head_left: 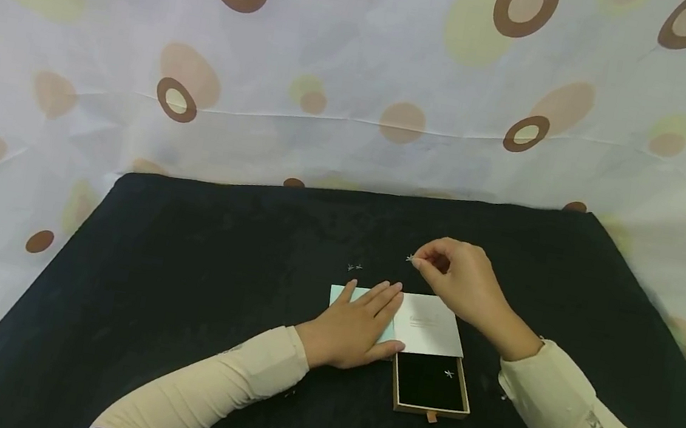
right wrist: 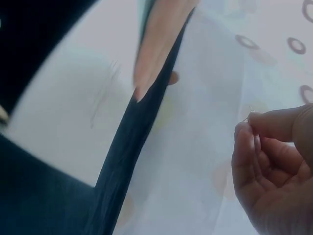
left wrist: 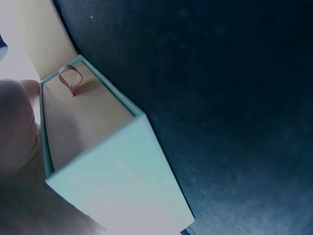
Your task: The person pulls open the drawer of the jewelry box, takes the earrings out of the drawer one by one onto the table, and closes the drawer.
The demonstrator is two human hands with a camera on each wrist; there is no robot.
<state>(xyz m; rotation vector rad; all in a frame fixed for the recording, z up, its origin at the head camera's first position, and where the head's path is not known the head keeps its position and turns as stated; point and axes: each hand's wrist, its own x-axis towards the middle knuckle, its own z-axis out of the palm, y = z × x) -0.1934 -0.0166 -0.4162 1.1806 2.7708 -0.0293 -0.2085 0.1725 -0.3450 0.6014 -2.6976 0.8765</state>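
My left hand (head_left: 352, 328) lies with its fingers spread and straight on the mint-green part of a jewellery box (head_left: 387, 333). Between thumb and fingertips, my right hand (head_left: 467, 279) pinches a tiny silvery star-shaped jewellery piece (head_left: 410, 258), held above the box's far edge. In the right wrist view a thin curved wire (right wrist: 251, 108) sticks out at the fingertips. A white printed panel (head_left: 429, 325) joins the mint part on the right. Below it a black-lined drawer (head_left: 425, 392) is pulled out, with a similar star piece (head_left: 448, 374) inside.
Two more small silvery pieces (head_left: 354, 267) lie on the black cloth (head_left: 208, 260) beyond the box. A brown ribbon tab (head_left: 432, 417) hangs from the drawer front. In the left wrist view a ribbon loop (left wrist: 71, 81) shows on the mint box's end. A patterned curtain (head_left: 350, 80) stands behind.
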